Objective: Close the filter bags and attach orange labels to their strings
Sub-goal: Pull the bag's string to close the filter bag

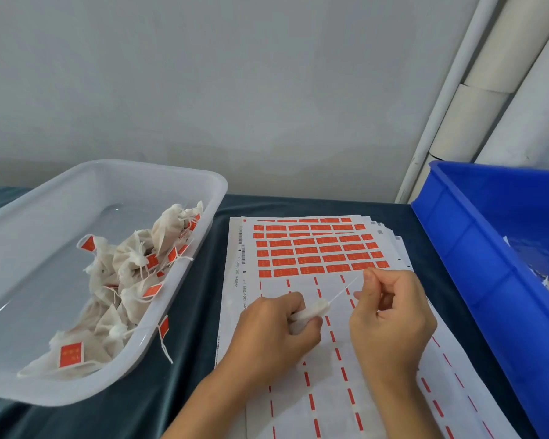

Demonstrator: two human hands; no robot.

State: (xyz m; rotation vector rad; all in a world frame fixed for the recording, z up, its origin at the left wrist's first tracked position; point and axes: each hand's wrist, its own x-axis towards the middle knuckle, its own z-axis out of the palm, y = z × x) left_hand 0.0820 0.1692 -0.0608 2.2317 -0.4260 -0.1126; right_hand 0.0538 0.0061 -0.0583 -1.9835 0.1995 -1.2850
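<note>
Centrally, left hand (274, 327) grips filter bag (311, 312), right hand (390, 312) pinches its string (346, 288) taut over label sheets (317, 248).

Surface (184, 312): dark teal cloth, matt, velvety. Left tray (29, 384): translucent white plastic, smooth, semi-glossy. Right bin (476, 264): blue plastic, glossy. Filter bags (130, 261): off-white, matt, fibrous fabric. Label sheets (298, 391): smooth white paper; orange labels (311, 251) matt.

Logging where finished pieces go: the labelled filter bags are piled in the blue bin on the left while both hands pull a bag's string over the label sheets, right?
Not quite. The head view shows the labelled filter bags piled in the clear plastic tub on the left; the blue bin stands on the right. The rest holds.
</note>
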